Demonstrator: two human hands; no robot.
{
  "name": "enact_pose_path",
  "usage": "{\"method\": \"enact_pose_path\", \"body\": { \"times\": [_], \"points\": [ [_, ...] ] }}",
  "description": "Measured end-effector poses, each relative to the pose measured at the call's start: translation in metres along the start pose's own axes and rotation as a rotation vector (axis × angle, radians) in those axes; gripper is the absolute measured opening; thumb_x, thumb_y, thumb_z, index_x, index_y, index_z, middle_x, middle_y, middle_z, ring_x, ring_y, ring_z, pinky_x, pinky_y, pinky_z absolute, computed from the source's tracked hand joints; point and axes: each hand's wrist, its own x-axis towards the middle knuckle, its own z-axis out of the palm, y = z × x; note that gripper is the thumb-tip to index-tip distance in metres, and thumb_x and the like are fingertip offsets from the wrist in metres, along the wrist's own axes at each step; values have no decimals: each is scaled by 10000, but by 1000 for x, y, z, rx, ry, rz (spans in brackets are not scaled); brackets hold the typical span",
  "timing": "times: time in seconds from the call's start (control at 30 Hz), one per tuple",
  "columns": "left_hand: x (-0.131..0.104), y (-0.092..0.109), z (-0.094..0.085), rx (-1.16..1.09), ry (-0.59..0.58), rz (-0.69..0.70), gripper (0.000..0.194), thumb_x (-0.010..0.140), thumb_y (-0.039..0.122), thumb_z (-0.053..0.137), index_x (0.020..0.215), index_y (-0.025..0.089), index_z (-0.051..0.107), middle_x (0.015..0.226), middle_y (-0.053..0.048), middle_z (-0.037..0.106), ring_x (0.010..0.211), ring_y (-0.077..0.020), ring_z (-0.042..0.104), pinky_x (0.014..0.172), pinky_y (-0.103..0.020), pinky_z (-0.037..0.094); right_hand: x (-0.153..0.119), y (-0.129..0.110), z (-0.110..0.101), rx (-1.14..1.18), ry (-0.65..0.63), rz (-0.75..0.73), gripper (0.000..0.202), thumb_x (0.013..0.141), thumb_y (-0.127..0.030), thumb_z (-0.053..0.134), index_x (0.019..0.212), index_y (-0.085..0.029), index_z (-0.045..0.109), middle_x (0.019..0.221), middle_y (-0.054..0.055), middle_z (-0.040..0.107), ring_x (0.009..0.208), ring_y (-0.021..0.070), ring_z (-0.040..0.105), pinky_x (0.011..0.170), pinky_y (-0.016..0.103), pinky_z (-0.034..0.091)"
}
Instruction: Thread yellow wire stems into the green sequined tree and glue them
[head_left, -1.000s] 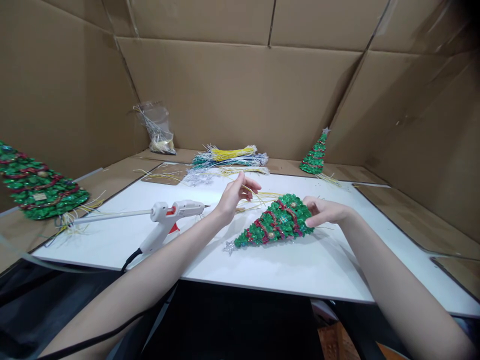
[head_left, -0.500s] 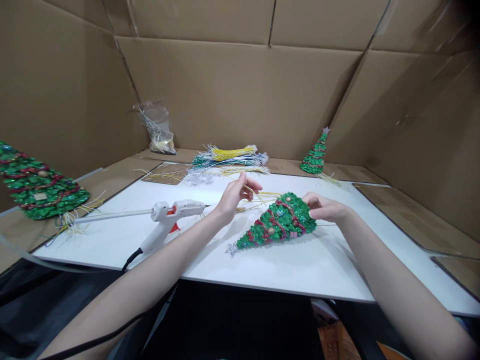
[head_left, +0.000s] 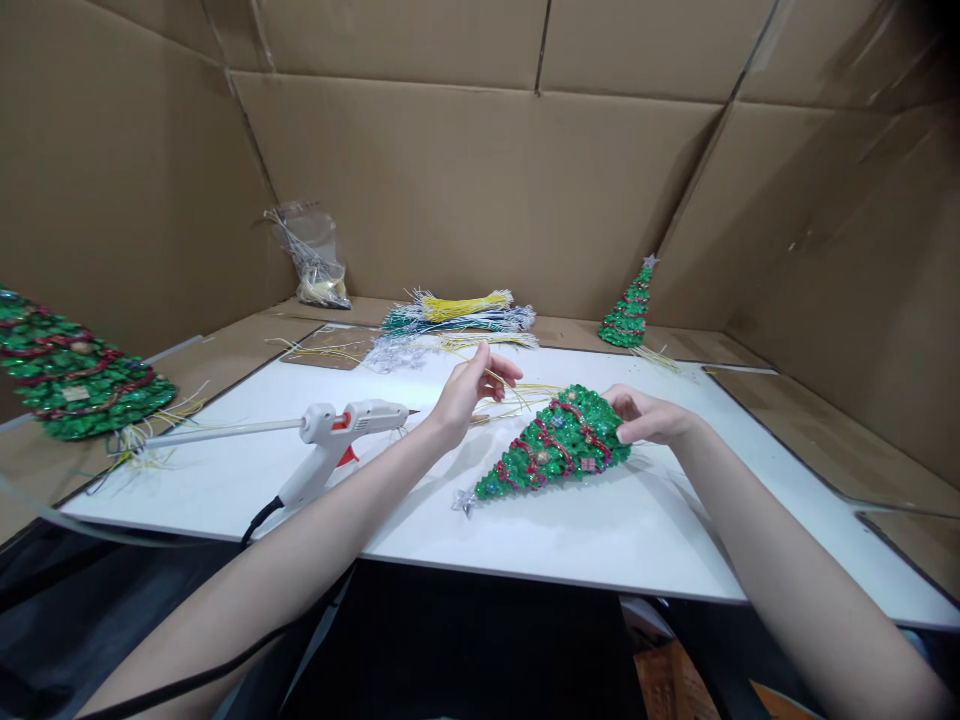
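Note:
A small green Christmas tree [head_left: 559, 440] with red garland, tiny ornaments and a silver star [head_left: 464, 502] lies tilted over the white board, its tip pointing left toward me. My right hand [head_left: 649, 414] grips its wide base, the fingers partly hidden behind it. To the left of the base, my left hand [head_left: 478, 388] is raised with thumb and fingers closed on a thin yellow wire [head_left: 517, 395]. Several loose yellow wires [head_left: 536, 388] lie behind the tree. A white hot glue gun [head_left: 337, 440] with a red trigger rests to the left of my left hand.
Bundles of yellow, green and white wires [head_left: 465, 312] lie at the back. A larger decorated tree [head_left: 82, 375] is at the left and another small tree [head_left: 628, 312] at the back right. A clear plastic bag [head_left: 319, 260] leans on the cardboard wall [head_left: 465, 180].
The tree has rolled slightly in my right hand, so its ornaments show at a different angle. My left hand stays nearly still with the wire.

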Motion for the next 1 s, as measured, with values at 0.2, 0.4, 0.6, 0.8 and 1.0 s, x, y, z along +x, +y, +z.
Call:
{"method": "enact_pose_path", "body": {
  "times": [0.2, 0.4, 0.6, 0.8, 1.0],
  "points": [
    [0, 0, -1, -2, -7, 0, 578, 939, 600, 401, 735, 144, 692, 736, -59, 631, 619, -115, 514, 601, -246, 414, -5, 5, -6, -42, -49, 127, 371, 505, -283, 905, 794, -128, 731, 688, 0, 689, 605, 112, 583, 560, 206, 468],
    [0, 0, 0, -3, -3, -6, 574, 938, 594, 406, 728, 143, 694, 727, -60, 627, 616, -116, 509, 597, -247, 407, -5, 4, -5, -142, -31, 176, 257, 566, -282, 867, 662, -126, 688, 589, -32, 617, 546, 88, 518, 529, 204, 427],
    [0, 0, -1, 7, -11, -6, 583, 942, 597, 393, 732, 146, 698, 714, -56, 622, 609, -115, 509, 594, -250, 405, -3, 4, -4, -150, 5, 105, 304, 720, -400, 772, 733, -107, 691, 654, 20, 619, 578, 104, 514, 528, 225, 412],
    [1, 0, -1, -4, -12, -4, 586, 935, 606, 405, 728, 147, 703, 714, -56, 629, 602, -108, 512, 588, -246, 408, -3, 9, -5, -116, 62, 105, 426, 720, -501, 750, 626, -116, 592, 516, -53, 401, 458, 46, 309, 422, 199, 202],
    [0, 0, -1, -8, -14, 0, 584, 925, 617, 414, 732, 147, 701, 714, -57, 630, 606, -115, 514, 589, -251, 412, -1, 11, -5, -41, 50, 49, 442, 728, -527, 730, 636, -119, 588, 499, -75, 323, 439, 36, 223, 410, 201, 133]
  ]
}}
